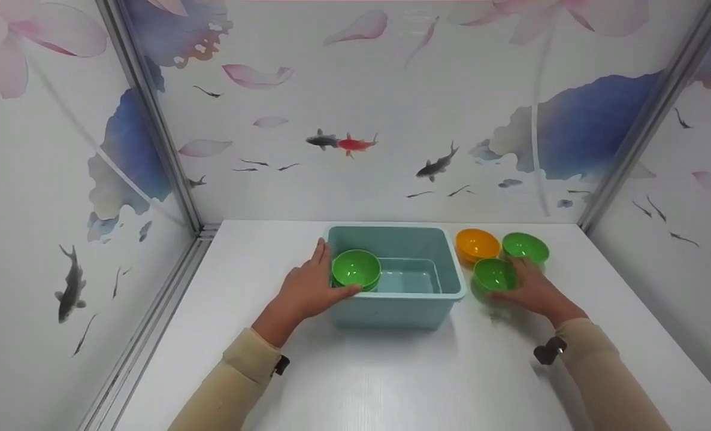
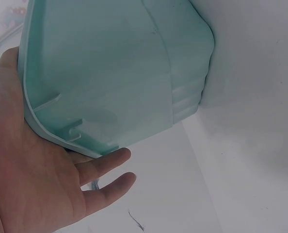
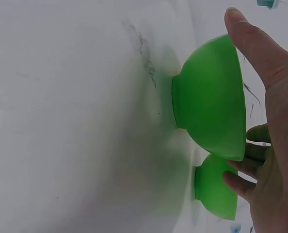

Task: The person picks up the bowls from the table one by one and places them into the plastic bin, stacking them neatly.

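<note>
A light teal plastic basin (image 1: 391,311) stands on the table. Inside it, at the left end, sits a green bowl (image 1: 356,268); another green edge shows just beneath. My left hand (image 1: 310,287) rests on the basin's left front corner, thumb across the front rim and fingers along the left side. In the left wrist view its fingers look fairly straight beside the rim. To the right of the basin, my right hand (image 1: 535,290) holds a green bowl (image 3: 209,97) by its rim between thumb and fingers. Whether that bowl's foot touches the table I cannot tell.
Behind the held bowl stand an orange bowl (image 1: 478,244), close to the basin's right side, and another green bowl (image 1: 526,246). The white table (image 1: 367,377) is bounded by printed panels at the back and sides, with metal frame posts (image 1: 151,114) at the corners.
</note>
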Demonstrator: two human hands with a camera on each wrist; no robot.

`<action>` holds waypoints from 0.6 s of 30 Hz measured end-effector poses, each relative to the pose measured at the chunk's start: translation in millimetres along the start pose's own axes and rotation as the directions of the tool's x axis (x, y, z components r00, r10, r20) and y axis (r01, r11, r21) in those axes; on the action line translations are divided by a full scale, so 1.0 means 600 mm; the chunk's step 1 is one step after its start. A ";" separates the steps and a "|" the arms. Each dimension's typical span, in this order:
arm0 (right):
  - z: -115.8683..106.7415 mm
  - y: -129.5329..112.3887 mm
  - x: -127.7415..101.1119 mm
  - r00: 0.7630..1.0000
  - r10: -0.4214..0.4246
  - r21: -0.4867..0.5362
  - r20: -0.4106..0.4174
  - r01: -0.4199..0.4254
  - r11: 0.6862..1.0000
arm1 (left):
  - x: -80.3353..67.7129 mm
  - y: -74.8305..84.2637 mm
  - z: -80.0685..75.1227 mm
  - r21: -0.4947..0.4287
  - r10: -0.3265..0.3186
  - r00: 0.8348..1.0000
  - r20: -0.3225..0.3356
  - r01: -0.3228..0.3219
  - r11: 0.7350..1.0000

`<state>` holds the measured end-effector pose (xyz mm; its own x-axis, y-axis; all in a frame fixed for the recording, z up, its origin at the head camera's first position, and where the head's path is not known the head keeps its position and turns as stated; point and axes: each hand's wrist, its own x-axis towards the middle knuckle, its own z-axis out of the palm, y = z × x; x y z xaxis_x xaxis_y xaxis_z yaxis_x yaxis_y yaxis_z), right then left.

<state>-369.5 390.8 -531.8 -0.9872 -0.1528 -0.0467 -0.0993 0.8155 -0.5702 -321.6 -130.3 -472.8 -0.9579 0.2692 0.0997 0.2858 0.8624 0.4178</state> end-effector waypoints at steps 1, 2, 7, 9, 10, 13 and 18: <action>0.000 0.001 0.002 1.000 -0.001 0.006 0.001 0.001 1.000 | 0.000 0.000 0.000 -0.001 0.000 1.000 0.001 0.000 1.000; 0.000 0.003 0.004 1.000 -0.001 0.011 0.000 0.001 1.000 | 0.001 0.000 0.000 0.002 -0.001 1.000 0.002 0.001 1.000; 0.005 0.012 0.013 1.000 0.011 0.028 0.007 -0.012 1.000 | 0.001 -0.001 0.002 0.005 -0.001 1.000 0.000 0.001 1.000; 0.008 0.015 0.016 1.000 0.010 0.034 0.007 -0.010 0.999 | 0.001 0.000 0.002 0.007 -0.001 1.000 0.001 0.001 1.000; 0.008 0.015 0.017 1.000 -0.002 0.031 0.005 0.002 1.000 | 0.001 0.000 0.001 0.009 0.001 1.000 0.000 -0.001 1.000; 0.010 0.017 0.021 0.999 -0.035 0.022 -0.005 0.035 0.999 | 0.000 0.000 0.000 0.020 0.006 1.000 0.000 -0.006 1.000; 0.011 0.019 0.023 0.999 -0.045 0.023 -0.003 0.045 0.999 | 0.000 0.000 0.001 0.021 0.005 1.000 0.001 -0.005 1.000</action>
<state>-383.7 394.0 -544.5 -0.9821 -0.1876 -0.0186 -0.1407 0.7949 -0.5902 -321.4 -130.5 -473.3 -0.9564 0.2739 0.1011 0.2912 0.8697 0.3985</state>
